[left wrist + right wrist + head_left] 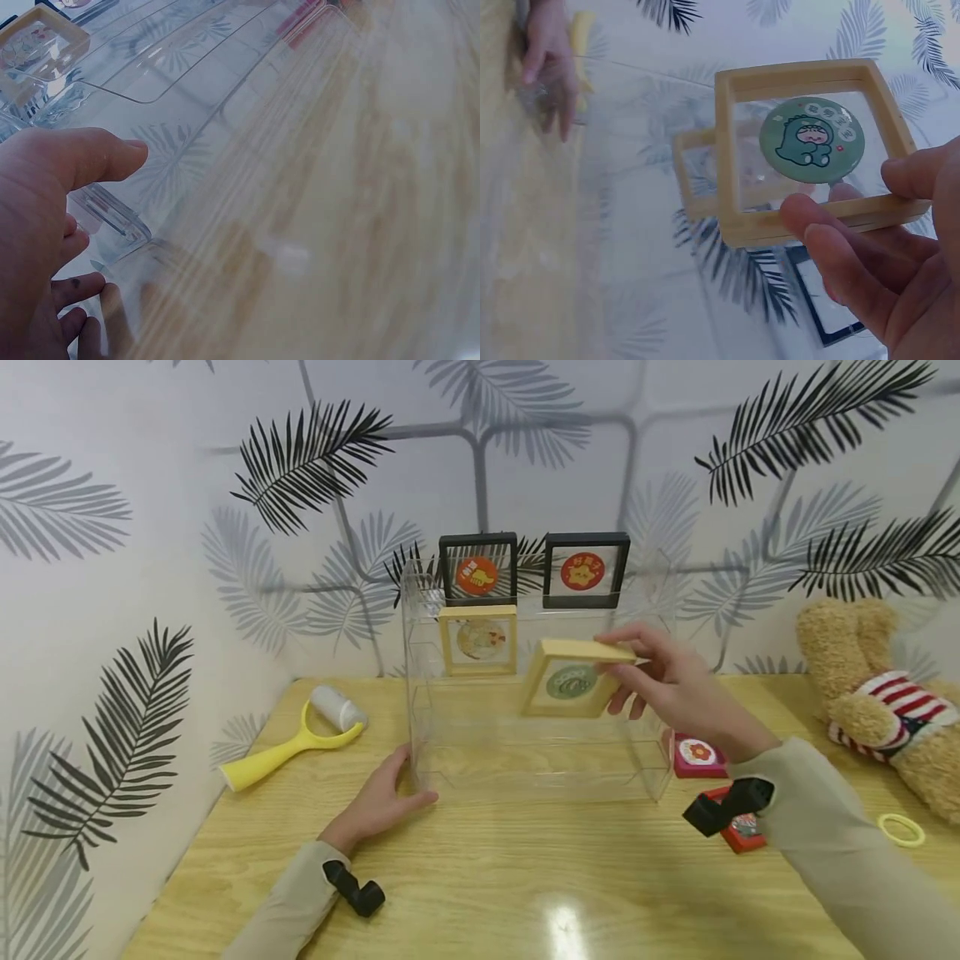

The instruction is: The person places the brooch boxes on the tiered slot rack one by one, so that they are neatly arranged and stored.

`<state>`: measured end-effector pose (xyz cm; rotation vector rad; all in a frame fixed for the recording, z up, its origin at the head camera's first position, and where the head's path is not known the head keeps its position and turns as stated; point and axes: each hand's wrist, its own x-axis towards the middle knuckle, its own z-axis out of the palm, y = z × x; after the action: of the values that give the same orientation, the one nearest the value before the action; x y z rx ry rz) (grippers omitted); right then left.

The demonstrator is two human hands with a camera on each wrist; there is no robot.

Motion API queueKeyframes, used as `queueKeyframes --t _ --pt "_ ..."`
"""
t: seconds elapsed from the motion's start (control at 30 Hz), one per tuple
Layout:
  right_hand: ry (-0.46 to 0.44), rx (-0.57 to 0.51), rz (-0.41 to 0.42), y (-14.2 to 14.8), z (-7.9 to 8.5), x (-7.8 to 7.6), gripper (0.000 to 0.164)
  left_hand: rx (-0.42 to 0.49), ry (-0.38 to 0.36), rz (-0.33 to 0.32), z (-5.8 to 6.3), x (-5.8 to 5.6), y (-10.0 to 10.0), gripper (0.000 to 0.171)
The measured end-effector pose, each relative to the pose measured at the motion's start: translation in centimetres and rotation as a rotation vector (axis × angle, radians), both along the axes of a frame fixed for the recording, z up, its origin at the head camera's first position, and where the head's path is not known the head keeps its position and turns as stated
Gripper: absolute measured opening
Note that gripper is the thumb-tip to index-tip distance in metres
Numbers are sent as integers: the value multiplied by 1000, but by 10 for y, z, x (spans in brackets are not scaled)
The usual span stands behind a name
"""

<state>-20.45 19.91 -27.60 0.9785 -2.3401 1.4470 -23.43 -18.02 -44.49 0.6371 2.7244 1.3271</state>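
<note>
My right hand [667, 685] pinches a pale yellow square display frame [534, 693] by one side, thumb on one face and fingers on the other. Inside it, a round green badge [812, 140] with a cartoon dinosaur figure shows behind clear film. The frame is tilted in front of a clear acrylic rack [540, 789]. Beside the rack's lower left corner is my left hand [382, 806], its thumb extended along the front and its fingers at the side panel. In the rack, a second yellow frame [478, 670] stands below two black frames [478, 538] with red badges.
A yellow-handled roller [300, 743] lies left of the rack. To the right are a magenta box [701, 770], a red box [746, 843] partly behind the right wrist, a yellow ring [901, 831] and a teddy bear [862, 718]. A patterned wall [525, 468] rises behind the table.
</note>
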Motion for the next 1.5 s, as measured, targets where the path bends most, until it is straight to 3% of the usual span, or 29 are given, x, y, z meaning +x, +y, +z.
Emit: queueKeyframes --t 0.17,0.37,0.53,0.7,0.8,0.97,1.17,1.3,1.5 --pt "77 -2 -140 7 20 -16 28 -10 -6 0 -2 -1 2 78" --pt "125 93 -276 11 34 -36 31 -22 -9 1 -5 -2 3 79" --pt "82 217 -359 10 38 -49 30 -20 -24 2 -5 -1 3 80" --pt "-1 475 -306 8 37 -56 34 -11 -26 7 -5 -2 4 81" --pt "-9 552 -247 9 34 -57 41 -10 -18 4 -6 -2 3 80" --pt "16 542 -206 14 30 -55 53 -7 -18 3 -6 -2 2 81" --pt "19 473 -217 20 29 -46 58 -7 -17 10 -6 -3 1 81" --pt "117 463 -203 30 28 -36 56 -8 -17 10 -5 -3 1 82" --pt "171 434 -302 50 22 -24 46 -6 -31 14 -4 -3 0 82"
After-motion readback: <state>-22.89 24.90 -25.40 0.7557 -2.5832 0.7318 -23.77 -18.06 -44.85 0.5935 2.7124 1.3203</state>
